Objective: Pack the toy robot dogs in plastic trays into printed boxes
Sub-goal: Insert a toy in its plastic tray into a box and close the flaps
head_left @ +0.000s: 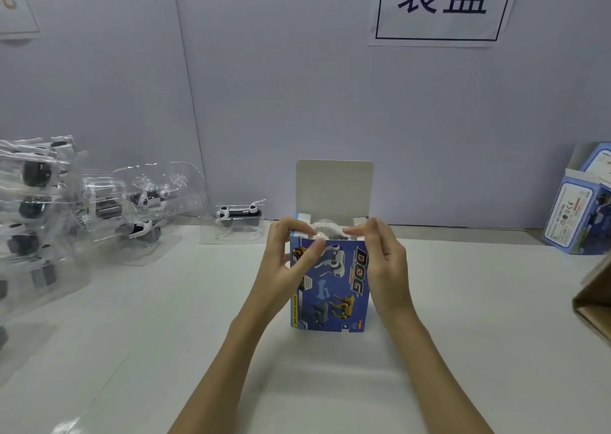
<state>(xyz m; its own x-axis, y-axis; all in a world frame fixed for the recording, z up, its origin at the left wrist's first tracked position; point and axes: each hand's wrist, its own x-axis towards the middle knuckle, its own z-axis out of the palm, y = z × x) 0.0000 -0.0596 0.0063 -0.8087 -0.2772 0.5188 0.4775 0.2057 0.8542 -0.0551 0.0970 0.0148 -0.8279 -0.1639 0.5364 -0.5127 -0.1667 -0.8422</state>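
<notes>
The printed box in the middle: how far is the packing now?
Done: packed boxes lie at the right. In hand: the blue box holds a tray; left hand and right hand grip its top edges, lid flap up. Left: trayed dogs wait.

Both hands, left hand and right hand, hold the upright printed box on the tabletop, its lid flap open.

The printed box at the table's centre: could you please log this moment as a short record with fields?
box: printed box upright, top flap raised
contents: plastic tray visible in the opening
left hand: fingers on the left side flap
right hand: fingers on the right side flap
waiting: trayed toy dogs at left
done: packed boxes at right
</notes>
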